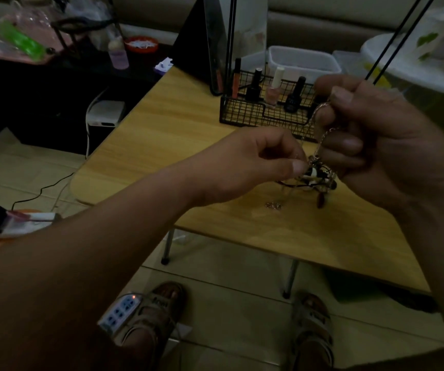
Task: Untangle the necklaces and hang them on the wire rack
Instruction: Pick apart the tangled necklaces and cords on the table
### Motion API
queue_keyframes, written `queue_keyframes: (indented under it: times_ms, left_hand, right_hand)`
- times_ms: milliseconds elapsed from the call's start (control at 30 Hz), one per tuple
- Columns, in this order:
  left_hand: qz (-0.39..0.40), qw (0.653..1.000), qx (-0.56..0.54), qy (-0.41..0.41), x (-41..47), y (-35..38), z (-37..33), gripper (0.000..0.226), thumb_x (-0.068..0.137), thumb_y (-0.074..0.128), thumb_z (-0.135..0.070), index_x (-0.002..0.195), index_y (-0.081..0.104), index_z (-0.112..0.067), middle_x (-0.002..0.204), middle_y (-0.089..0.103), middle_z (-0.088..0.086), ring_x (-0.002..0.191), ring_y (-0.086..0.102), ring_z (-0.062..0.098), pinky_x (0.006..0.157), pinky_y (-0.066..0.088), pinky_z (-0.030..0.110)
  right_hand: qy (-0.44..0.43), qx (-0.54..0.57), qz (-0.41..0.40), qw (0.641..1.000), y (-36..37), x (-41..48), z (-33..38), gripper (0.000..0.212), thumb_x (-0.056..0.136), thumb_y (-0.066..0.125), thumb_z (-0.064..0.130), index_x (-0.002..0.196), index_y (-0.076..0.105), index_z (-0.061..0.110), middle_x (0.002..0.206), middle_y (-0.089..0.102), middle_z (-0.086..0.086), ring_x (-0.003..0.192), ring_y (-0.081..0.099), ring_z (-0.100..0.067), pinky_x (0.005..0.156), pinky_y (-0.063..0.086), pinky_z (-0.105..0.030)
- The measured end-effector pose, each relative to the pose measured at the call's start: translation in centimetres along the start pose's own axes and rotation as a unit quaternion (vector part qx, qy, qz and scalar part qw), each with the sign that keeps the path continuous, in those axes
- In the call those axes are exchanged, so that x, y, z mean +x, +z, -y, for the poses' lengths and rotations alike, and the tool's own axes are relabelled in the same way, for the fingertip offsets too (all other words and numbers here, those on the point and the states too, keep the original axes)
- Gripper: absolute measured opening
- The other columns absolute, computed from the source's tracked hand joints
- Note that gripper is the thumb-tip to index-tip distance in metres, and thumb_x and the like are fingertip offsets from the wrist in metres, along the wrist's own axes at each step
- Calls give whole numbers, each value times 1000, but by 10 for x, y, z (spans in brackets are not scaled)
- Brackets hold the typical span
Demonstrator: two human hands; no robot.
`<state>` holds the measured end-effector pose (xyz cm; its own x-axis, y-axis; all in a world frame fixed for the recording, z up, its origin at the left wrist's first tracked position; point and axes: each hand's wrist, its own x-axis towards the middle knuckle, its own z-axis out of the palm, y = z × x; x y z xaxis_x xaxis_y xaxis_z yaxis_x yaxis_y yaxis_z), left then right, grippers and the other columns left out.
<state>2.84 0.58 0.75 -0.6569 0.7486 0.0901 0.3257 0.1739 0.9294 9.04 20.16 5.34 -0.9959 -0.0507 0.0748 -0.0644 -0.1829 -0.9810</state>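
nearest the camera, two sandalled feet (162,311) stand on the tiled floor, with a white power strip (119,314) by the left one. above them the left hand (255,162) reaches in with thumb and forefinger pressed together on a fine strand, its other fingers loosely curled. the strand is too thin in this dim light to tell which necklace it belongs to. the right hand (376,140) is raised a little higher and closed round a silver chain (319,135), which loops over its fingers and runs down into the knot of necklaces (314,178). that knot of dark cords, pale beads and a reddish pendant (320,200) hangs between the two hands, just over the wooden table (178,124). a small silver charm (274,205) shows low beside it, resting or dangling, i cannot tell. no necklace shows on the black wire rack (242,113), which sits further back on the table holding nail polish bottles (254,87), with a clear plastic tub (303,60) behind. the likely trouble is pulling the two held strands apart too firmly, which would draw the knot tighter or snap the thin chain. a slack right grip would drop the bundle and tangle it afresh.
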Motion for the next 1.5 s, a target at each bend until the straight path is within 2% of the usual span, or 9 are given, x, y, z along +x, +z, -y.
queue_keyframes:
  times_ms: [200,267,333,600,900,1067,1267,1367,1500]
  left_hand:
    - [72,988,-134,-23,-2,-17,2,21,105,51,-11,87,61,-14,73,59,2,78,61,25,87,53,43]
    - [61,983,-172,-31,-6,-28,7,24,105,50,-16,83,62,-17,70,52,1,72,56,23,100,47,65]
    - [43,978,-202,-40,-9,-38,13,28,104,49,-21,81,63,-18,69,49,1,70,55,22,112,37,71]
    - [-7,914,-404,-37,-14,-51,26,33,98,50,-31,77,65,-10,77,65,9,105,69,35,120,36,57]
    - [63,859,-507,20,-13,-47,18,52,95,37,-27,134,69,-14,75,64,7,74,60,22,116,42,53]
    - [92,856,-507,34,-13,-47,17,63,93,36,-25,154,50,-18,112,74,15,71,62,20,122,33,58]
    - [114,875,-468,49,-16,-48,11,73,91,36,-25,164,31,-33,146,59,21,78,70,21,125,26,62]
    - [76,887,-453,43,-17,-49,12,65,96,43,-19,161,38,-26,106,76,10,71,69,18,116,40,58]
    - [1,865,-501,14,-14,-62,14,21,102,48,-17,118,62,-12,61,50,-7,52,49,5,80,58,30]
  right_hand:
    - [-9,81,-54,995,-27,4,7,11,100,55,23,107,63,24,83,59,10,56,34,-2,50,17,-15]
    - [-3,89,-92,992,-41,3,6,9,101,53,23,104,61,26,80,56,11,53,33,-2,49,17,-15]
    - [8,88,-122,989,-54,1,5,11,101,50,21,96,59,27,77,53,13,50,31,-2,47,14,-17]
    - [59,104,-191,974,-66,-2,-2,14,99,48,15,92,57,23,71,50,8,46,27,-2,45,11,-17]
    - [110,105,-220,964,-65,1,-11,16,86,60,15,100,55,22,72,50,6,47,24,-2,39,13,-15]
    - [130,79,-214,965,-62,3,-15,8,99,54,14,104,57,19,72,52,5,44,28,-2,39,15,-15]
    - [160,42,-199,966,-55,5,-17,19,97,57,15,115,63,13,70,55,3,43,31,-2,35,20,-13]
    - [171,-13,-169,971,-53,2,-16,29,93,61,19,121,65,9,69,55,1,46,33,-4,36,22,-15]
    - [206,-161,-92,961,-52,-9,-8,36,81,68,28,113,73,12,72,62,-1,50,41,-8,39,28,-17]
